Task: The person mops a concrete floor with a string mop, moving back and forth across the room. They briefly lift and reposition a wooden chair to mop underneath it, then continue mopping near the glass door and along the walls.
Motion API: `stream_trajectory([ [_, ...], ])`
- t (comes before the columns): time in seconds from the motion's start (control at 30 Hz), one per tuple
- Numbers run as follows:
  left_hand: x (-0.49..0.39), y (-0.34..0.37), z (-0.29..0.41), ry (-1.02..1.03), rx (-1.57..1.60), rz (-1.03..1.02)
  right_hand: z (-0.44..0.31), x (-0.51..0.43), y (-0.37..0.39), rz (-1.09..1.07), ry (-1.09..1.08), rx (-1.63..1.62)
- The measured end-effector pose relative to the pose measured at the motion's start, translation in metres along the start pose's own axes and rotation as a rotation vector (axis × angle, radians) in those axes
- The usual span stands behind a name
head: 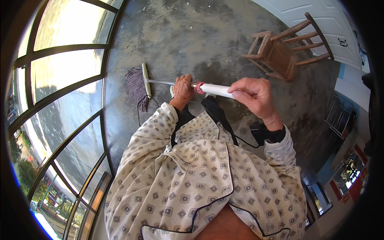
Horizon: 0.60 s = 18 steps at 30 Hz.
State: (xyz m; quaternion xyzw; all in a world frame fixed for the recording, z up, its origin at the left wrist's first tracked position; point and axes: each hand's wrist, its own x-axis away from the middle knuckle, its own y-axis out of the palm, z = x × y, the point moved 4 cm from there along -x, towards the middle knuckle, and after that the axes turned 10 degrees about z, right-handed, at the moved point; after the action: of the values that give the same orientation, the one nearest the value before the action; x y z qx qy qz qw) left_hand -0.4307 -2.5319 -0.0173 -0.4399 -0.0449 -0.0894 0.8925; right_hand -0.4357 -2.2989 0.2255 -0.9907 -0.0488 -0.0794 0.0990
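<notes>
A mop with a shaggy purplish-grey head (136, 85) rests on the floor to the left, its strands spread beside a pale crossbar (145, 78). From that bar a thin metal shaft (160, 81) runs up to my left hand (184, 90), which is wrapped around it. A red band or tie (199, 87) circles the handle just past that hand. Farther along, my right hand (255, 96) grips the white upper handle (217, 90) near its end between thumb and fingers. The far tip of the handle is hidden by the right hand.
The concrete floor (168, 36) has dark, damp-looking patches. A wooden chair (277, 57) stands at the upper right, near white panelled doors (318, 18). Dark-framed windows (69, 61) line the left side. Dark cords lie near my legs and the mop head.
</notes>
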Motion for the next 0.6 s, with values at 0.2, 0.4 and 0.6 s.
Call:
stream_trajectory([
  [0.2, -0.02, 0.101, 0.2, 0.271, 0.122, -0.159, -0.021, 0.116, -0.161, 0.483, 0.001, -0.083],
  [0.4, -0.01, 0.165, 0.301, 0.472, 0.23, -0.223, -0.021, 0.204, -0.196, 0.962, 0.019, -0.109],
  [0.6, 0.011, 0.175, 0.336, 0.568, 0.275, -0.294, -0.029, 0.223, -0.197, 1.184, 0.054, -0.118],
])
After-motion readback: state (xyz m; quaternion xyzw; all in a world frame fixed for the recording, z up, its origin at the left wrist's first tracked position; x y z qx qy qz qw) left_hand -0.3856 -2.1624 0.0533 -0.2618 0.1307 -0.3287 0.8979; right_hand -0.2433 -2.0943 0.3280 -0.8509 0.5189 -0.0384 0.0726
